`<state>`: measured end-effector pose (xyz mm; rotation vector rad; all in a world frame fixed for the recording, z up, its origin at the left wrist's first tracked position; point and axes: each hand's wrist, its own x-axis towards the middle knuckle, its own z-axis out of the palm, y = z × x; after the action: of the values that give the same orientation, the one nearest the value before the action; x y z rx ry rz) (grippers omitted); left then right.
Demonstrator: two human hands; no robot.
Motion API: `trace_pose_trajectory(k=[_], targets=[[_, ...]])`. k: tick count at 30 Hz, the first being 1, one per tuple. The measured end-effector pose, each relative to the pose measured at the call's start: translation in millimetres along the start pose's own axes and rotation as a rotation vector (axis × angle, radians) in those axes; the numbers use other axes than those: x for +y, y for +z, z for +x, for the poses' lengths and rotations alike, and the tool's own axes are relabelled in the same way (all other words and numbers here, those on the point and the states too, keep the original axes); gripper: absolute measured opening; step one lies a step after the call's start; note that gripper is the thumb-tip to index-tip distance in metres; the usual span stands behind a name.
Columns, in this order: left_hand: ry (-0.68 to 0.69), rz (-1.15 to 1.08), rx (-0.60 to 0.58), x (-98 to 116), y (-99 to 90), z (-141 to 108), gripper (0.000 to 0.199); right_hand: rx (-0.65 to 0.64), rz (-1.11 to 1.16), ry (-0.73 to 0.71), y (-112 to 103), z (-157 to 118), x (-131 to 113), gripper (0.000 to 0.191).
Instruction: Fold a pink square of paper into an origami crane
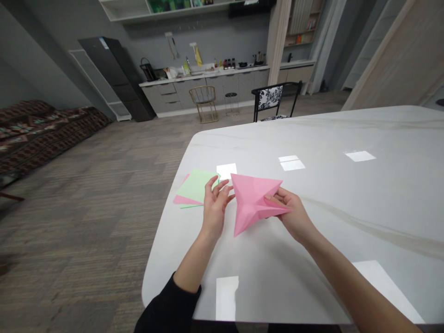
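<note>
Pink folded paper (pixel 251 203) is pinched at its right point in the right hand's (pixel 294 215) grip above the marble worktop (pixel 329 138), while the left hand (pixel 215 208), fingers spread, sits just beside it, near a green sheet (pixel 197 185) lying on a pink sheet (pixel 180 200).

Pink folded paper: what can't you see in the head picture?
Head view:
- Part of the pink folded paper: hidden behind the right hand.
- Flat pink paper sheet: mostly under the pale green square paper sheet.
- Labels on small dark bottles: too small.
</note>
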<state>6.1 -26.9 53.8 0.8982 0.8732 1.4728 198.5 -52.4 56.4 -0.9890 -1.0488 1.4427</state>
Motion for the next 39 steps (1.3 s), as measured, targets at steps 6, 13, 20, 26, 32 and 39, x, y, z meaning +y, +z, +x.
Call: trace_pose_trajectory(k=[6, 13, 20, 26, 32, 39], targets=[[-0.300, -0.046, -0.351, 5.7, 10.8, -10.9, 0.034, -0.016, -0.052, 0.045, 2.4, -1.5, 1.1, 0.022], [-0.367, 0.026, -0.237, -1.8, 10.4, -9.5, 0.017, -0.034, -0.395, -0.005, 3.1, -3.0, 2.6, 0.024], [-0.429, -0.028, -0.158, -8.4, 10.0, -10.5, 0.025, -0.063, -0.341, -0.044, 4.2, -2.6, 4.6, 0.041], [-0.415, 0.003, -0.113, -15.6, 11.2, -12.3, 0.033, -0.067, -0.461, -0.059, 5.6, -3.9, 12.0, 0.052], [-0.396, -0.001, -0.146, -20.1, 11.0, -12.5, 0.032, -0.229, -0.458, -0.180, 7.1, -7.6, 0.1, 0.045], [-0.505, 0.236, -0.414, -4.7, 3.9, -12.8, 0.036, -0.135, -0.168, 0.048, -6.5, -3.9, -15.3, 0.043]])
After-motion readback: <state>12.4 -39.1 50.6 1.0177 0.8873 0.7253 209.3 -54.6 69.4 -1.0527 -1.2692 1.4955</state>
